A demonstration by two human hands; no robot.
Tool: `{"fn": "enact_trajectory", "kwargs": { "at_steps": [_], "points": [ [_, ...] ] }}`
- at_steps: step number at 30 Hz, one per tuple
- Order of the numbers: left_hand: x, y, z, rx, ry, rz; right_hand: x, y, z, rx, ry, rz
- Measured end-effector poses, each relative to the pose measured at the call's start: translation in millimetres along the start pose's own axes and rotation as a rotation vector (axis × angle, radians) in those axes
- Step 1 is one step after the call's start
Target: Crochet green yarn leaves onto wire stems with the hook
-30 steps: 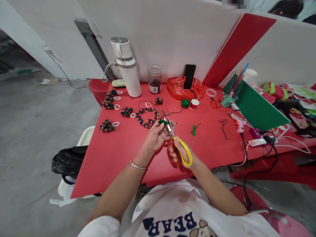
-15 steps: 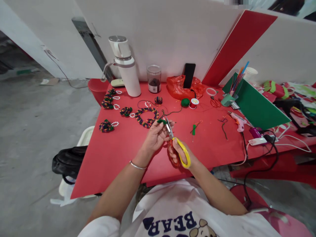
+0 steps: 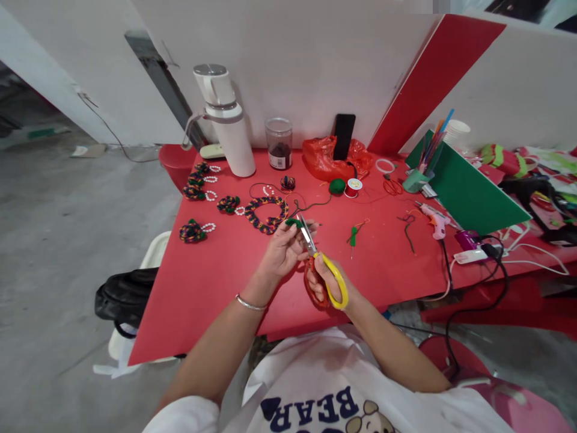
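My left hand (image 3: pixel 283 249) pinches a small green yarn piece (image 3: pixel 293 222) between thumb and fingers. My right hand (image 3: pixel 325 279) is wrapped round scissors (image 3: pixel 336 284) with one yellow and one red handle. The scissor blades point up and left, right beside the green piece; whether they touch it I cannot tell. Just beyond my left hand lies a multicoloured crocheted strip (image 3: pixel 265 225) curled in a ring. A green yarn ball (image 3: pixel 337 187) sits farther back, and a dark green strand runs from near it toward my fingers.
Several multicoloured yarn flowers with bead loops (image 3: pixel 193 231) lie at the left. A white flask (image 3: pixel 234 141), a clear jar (image 3: pixel 279 144) and a phone (image 3: pixel 344 137) on a red bag stand at the back. To the right are a green-handled crochet hook (image 3: pixel 353 236) and a glue gun (image 3: pixel 436 222).
The scissor handles have spread slightly wider apart in my right hand. My left hand keeps its hold on the green yarn piece, and the view has shifted a little.
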State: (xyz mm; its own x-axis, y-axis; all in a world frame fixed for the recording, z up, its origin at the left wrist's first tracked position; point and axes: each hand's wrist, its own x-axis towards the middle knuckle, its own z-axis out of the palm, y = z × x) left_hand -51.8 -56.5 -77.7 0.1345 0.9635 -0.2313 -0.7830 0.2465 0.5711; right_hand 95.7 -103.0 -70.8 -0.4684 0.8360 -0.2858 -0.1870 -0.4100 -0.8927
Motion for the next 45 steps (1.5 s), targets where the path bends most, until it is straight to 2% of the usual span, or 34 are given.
{"fn": "enact_trajectory", "kwargs": {
  "at_steps": [5,8,10,12,14,15,17,19,22,24,26,27,29,32,37,40,45],
  "points": [
    [0.3,-0.6,3.4,-0.007,-0.001,0.032,0.0,-0.9,1.2,-0.022,0.005,0.034],
    [3.9,-2.0,1.5,0.051,0.063,0.094,-4.1,-16.9,-16.0,-0.179,0.093,-0.003],
    [7.3,-2.8,-1.8,0.151,0.143,0.113,-8.8,-33.8,-40.9,-0.457,0.247,-0.037],
    [10.5,-3.6,-4.7,0.221,0.236,0.118,-14.0,-50.6,-73.7,-0.893,0.502,-0.079],
    [12.6,-4.3,-5.9,0.223,0.284,0.122,-19.0,-63.0,-108.5,-1.366,0.799,-0.013],
    [13.2,-4.7,-5.9,0.217,0.287,0.123,-21.5,-67.0,-124.5,-1.547,0.864,0.040],
    [13.6,-5.6,-5.6,0.227,0.279,0.130,-26.1,-71.4,-150.4,-1.752,0.847,0.122],
    [13.4,-6.8,-5.9,0.271,0.275,0.144,-29.6,-73.2,-164.9,-1.834,0.805,0.153],
    [12.9,-9.7,-8.4,0.381,0.235,0.158,-29.1,-75.0,-160.4,-1.795,0.891,0.086],
    [12.4,-12.9,-9.8,0.471,0.192,0.168,-22.1,-74.5,-141.4,-1.625,0.900,-0.106],
    [11.8,-16.3,-9.5,0.554,0.175,0.181,-8.2,-70.8,-114.8,-1.318,0.668,-0.323],
    [11.4,-17.7,-8.7,0.585,0.179,0.190,1.2,-67.6,-101.0,-1.156,0.541,-0.368],
    [10.5,-18.9,-6.1,0.613,0.203,0.213,22.7,-59.4,-76.9,-0.913,0.345,-0.368],
    [9.4,-16.5,-2.0,0.608,0.223,0.226,53.1,-47.3,-56.3,-0.805,0.255,-0.416],
    [10.8,-12.3,-1.4,0.584,0.254,0.281,76.7,-38.3,-51.3,-0.655,0.336,-0.346],
    [14.6,-14.7,-5.1,0.603,0.312,0.344,80.7,-33.2,-51.2,-0.645,0.374,-0.387],
    [19.8,-16.1,-13.6,0.677,0.310,0.323,85.4,-19.7,-52.1,-0.599,0.341,-0.410]
  ]
}}
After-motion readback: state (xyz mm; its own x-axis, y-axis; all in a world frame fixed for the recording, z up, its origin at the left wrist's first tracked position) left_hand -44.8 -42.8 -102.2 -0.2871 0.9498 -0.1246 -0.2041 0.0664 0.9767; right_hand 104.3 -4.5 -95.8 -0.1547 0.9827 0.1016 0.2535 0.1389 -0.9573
